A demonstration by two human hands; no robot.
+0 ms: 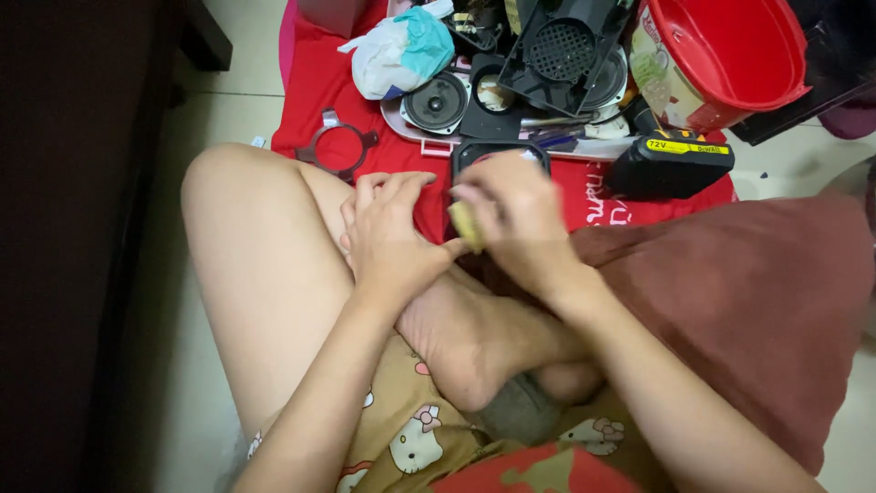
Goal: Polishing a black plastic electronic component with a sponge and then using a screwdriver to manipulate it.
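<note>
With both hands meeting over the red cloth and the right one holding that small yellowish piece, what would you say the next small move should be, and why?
Probably bring the small yellowish piece a touch closer to the left hand so both hands can steady it. The right hand pinches it just beside the left fingertips, and it is motion-blurred, so what it is cannot be told. The black square frame lies just beyond them.

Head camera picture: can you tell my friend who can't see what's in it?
A person sits cross-legged on the floor, right hand pinching a small yellowish piece, left hand beside it. In front, a red cloth holds speaker parts, a black battery pack and a red bucket.
</note>
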